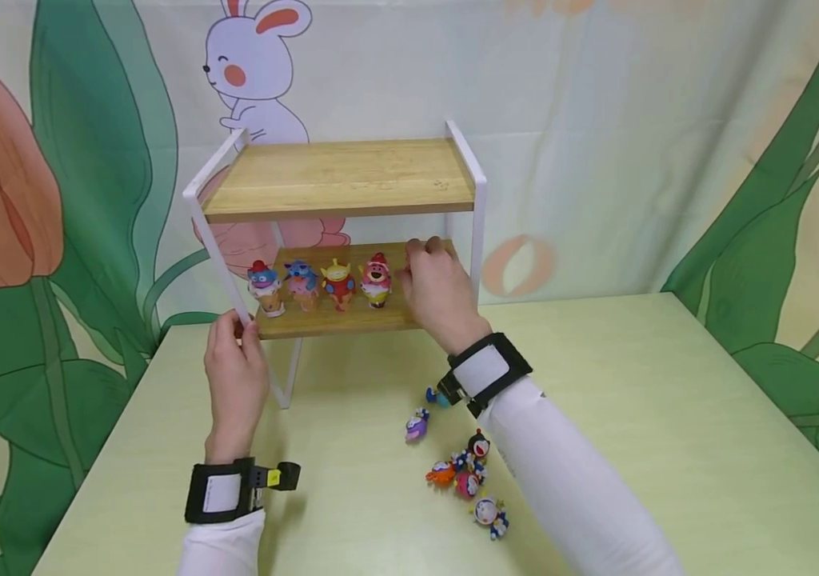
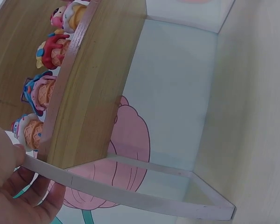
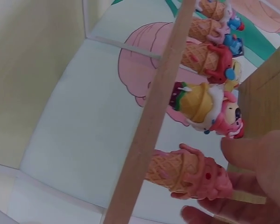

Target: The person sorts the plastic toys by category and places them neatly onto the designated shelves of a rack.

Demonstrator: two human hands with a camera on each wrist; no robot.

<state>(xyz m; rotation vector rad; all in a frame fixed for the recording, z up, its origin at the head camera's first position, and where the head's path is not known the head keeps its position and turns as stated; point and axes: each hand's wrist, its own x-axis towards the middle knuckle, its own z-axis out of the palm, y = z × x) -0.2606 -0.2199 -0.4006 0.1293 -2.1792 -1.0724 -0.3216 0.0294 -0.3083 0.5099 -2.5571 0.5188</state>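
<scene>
My left hand [image 1: 235,376] grips the white metal frame [image 2: 130,198] at the left side of a two-tier wooden shelf [image 1: 345,172]. The thumb lies on one side of the bar, the fingers on the other. At the lower board's right end, my right hand [image 1: 441,292] has its fingers around a pink ice-cream-cone figurine [image 3: 189,172]. It stands upright at the board; the hand hides it in the head view. To its left stand a pink bear cone figurine [image 1: 377,280], a yellow-and-red one [image 1: 338,284] and two blue-topped ones [image 1: 301,284].
Several small figurines, among them a purple one [image 1: 417,426], an orange one [image 1: 441,474] and a white-faced one [image 1: 486,510], lie on the pale green table [image 1: 352,496] before the shelf. A printed curtain [image 1: 597,144] hangs behind. The upper board overhangs the figurine row.
</scene>
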